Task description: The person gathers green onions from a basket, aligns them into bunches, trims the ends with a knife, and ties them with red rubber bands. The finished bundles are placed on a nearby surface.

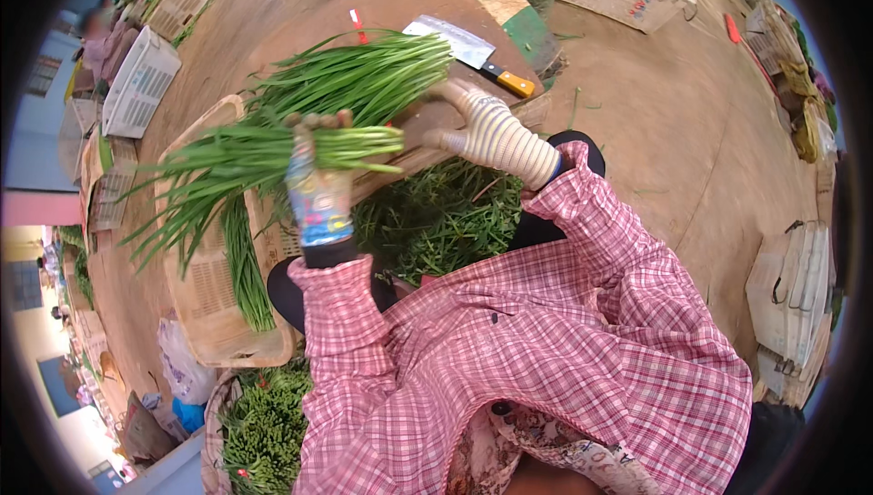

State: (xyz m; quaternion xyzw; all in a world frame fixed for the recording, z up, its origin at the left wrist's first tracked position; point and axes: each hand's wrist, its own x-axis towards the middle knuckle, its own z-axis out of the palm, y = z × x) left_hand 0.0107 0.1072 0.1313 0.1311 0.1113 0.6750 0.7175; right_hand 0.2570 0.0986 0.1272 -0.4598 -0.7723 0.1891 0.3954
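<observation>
My left hand (pixel 318 181), in a colourful patterned glove, grips a bunch of green chives (pixel 239 154) with its pale stem ends to the right. Gloved in striped knit, my right hand (pixel 487 127) is apart from that bunch, fingers spread, its fingertips close to the cut ends of a larger chive pile (pixel 354 79). That pile lies on a brown board (pixel 402 1). Behind its stem ends rests a cleaver (pixel 464 43) with a black and yellow handle. A red and white strip (pixel 358 26) lies on the board beyond the pile.
A plastic crate (pixel 198 318) with a chive bundle stands at the left. Green trimmings (pixel 450 222) fill the space between my knees. A basket of tied green bundles (pixel 266 420) is at lower left. Several crates line both sides, and a person (pixel 109 45) is at upper left.
</observation>
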